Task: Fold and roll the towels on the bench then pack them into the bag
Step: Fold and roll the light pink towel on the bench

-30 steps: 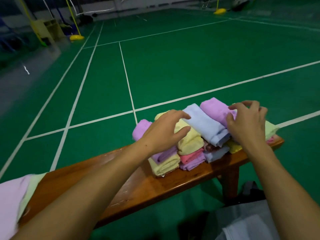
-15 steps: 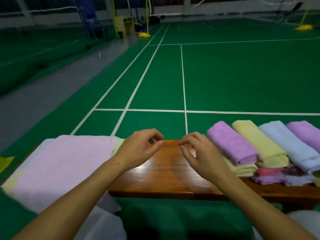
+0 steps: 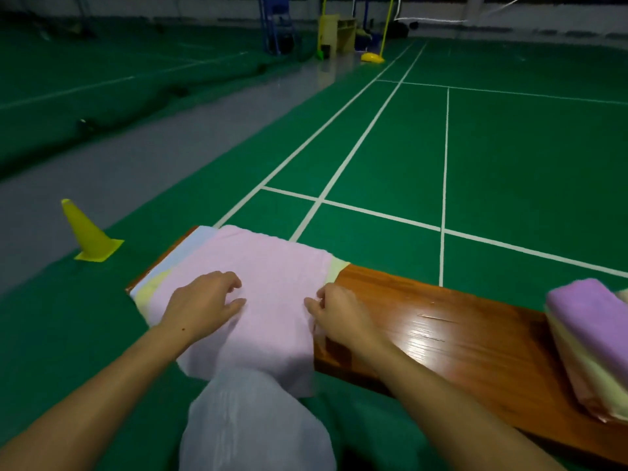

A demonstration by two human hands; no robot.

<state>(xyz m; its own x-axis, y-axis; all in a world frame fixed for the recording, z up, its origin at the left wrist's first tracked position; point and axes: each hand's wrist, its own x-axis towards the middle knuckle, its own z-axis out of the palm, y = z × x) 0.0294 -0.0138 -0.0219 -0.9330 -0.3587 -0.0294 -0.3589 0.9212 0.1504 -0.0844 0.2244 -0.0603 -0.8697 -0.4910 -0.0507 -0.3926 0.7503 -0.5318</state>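
A flat pink towel (image 3: 265, 277) lies on top of a stack of unfolded towels at the left end of the wooden bench (image 3: 441, 321), its near edge hanging over the front. Pale yellow and light blue towels (image 3: 190, 246) peek out beneath it. My left hand (image 3: 204, 304) rests on the pink towel with fingers loosely curled. My right hand (image 3: 339, 314) pinches the pink towel's right edge. A pile of rolled towels (image 3: 591, 341), purple on top, sits at the bench's right end. No bag can be made out for certain.
A yellow cone (image 3: 90, 234) stands on the floor left of the bench. A pale grey cloth-covered knee (image 3: 251, 423) is below the towel's hanging edge. Green court floor with white lines lies beyond the bench; poles and a yellow cabinet (image 3: 336, 32) stand far back.
My view swung left from the rolled pile to the flat stack. Both hands moved from the rolled towels across the bare bench onto the pink towel, and the right hand took its edge.
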